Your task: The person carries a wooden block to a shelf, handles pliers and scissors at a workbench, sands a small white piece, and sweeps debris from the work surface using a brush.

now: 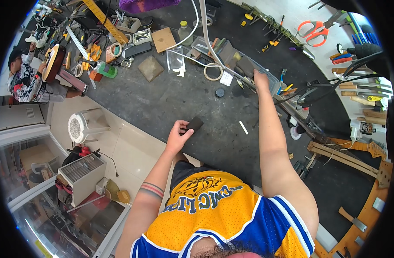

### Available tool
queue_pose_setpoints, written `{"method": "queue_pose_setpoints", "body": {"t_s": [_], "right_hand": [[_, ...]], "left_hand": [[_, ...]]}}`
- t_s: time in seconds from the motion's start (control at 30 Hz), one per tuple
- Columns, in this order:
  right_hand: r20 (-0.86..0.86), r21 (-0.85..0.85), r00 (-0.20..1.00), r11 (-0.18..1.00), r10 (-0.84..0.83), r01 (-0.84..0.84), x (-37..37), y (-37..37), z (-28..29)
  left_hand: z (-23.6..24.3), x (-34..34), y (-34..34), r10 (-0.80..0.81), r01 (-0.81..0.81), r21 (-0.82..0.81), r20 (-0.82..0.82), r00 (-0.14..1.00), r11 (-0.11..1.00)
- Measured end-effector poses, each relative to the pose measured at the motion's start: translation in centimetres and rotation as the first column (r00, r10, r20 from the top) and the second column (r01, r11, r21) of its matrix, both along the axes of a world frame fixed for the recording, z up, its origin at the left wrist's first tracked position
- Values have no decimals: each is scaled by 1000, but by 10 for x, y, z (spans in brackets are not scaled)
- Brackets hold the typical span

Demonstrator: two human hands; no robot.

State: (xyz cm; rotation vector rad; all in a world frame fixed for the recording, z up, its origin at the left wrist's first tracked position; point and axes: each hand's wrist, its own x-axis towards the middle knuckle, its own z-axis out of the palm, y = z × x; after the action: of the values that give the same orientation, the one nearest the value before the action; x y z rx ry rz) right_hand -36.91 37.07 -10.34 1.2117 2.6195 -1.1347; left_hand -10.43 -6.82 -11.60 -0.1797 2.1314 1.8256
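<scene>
My left hand [177, 137] is closed around a small dark block [194, 124], with fingers and thumb on its sides, just above the dark workbench [162, 103]. Stretched far forward, my right hand [261, 80] is at a clear plastic bin [272, 81] along the back of the bench. Its fingers close on the near end of a dark grey flat block [247, 66] over the bin; some of the fingertips are hidden. Other small blocks and tools lie in the bin next to it.
A roll of tape [213, 72], a round dark lid [219, 92] and a white strip [243, 127] lie on the bench. A square brown plate [151, 69] sits further left. Orange scissors [313, 33] hang at the right. A co-worker [29, 77] with a guitar is at far left, beyond a white stool [78, 127].
</scene>
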Motion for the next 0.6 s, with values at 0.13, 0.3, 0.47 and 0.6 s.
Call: {"method": "queue_pose_setpoints", "body": {"t_s": [0.13, 0.3, 0.47, 0.6], "right_hand": [[-326, -431, 944, 897, -53, -99, -3, -33, 24], [-477, -10, 879, 1000, 16, -23, -25, -37, 22], [-338, 165, 923, 977, 185, -135, -15, -103, 81], [-108, 211, 981, 968, 160, -134, -19, -94, 83]], "left_hand": [[0, 11, -8, 34, -34, -30, 10, 999, 999], [5, 2, -1, 18, -18, -9, -1, 1000, 1000], [4, 5, -2, 43, -43, 15, 16, 999, 999], [8, 1, 3, 39, -40, 36, 22, 999, 999]]}}
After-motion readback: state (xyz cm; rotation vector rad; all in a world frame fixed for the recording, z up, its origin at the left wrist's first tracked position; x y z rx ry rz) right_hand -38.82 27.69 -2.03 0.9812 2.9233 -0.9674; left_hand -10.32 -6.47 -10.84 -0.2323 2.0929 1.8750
